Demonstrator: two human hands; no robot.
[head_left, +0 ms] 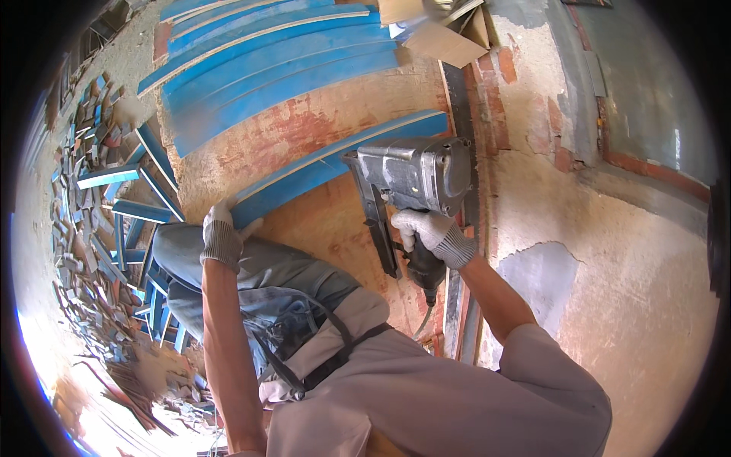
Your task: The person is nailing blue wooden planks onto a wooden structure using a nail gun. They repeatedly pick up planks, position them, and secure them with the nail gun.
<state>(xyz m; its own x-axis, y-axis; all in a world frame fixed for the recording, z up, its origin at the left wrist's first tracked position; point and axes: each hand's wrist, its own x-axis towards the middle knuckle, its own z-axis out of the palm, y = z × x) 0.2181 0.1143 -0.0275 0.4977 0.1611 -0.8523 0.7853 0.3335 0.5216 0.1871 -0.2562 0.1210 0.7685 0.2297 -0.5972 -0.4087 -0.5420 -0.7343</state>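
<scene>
My right hand (pixel 430 232), in a white knit glove, grips the handle of a grey metal nail gun (pixel 411 179). The gun's nose rests near the middle of a long blue board (pixel 304 177) lying on a worn plywood bench top (pixel 320 122). My left hand (pixel 221 232), also gloved, holds the near left end of that same blue board at the bench's edge. The gun's hose drops below my right wrist.
More blue boards (pixel 266 61) lie stacked at the far side of the bench. Cardboard scraps (pixel 442 34) sit at the far right. A pile of blue and wooden offcuts (pixel 99 228) covers the floor to the left. A rough plaster and brick wall (pixel 594 228) stands to the right.
</scene>
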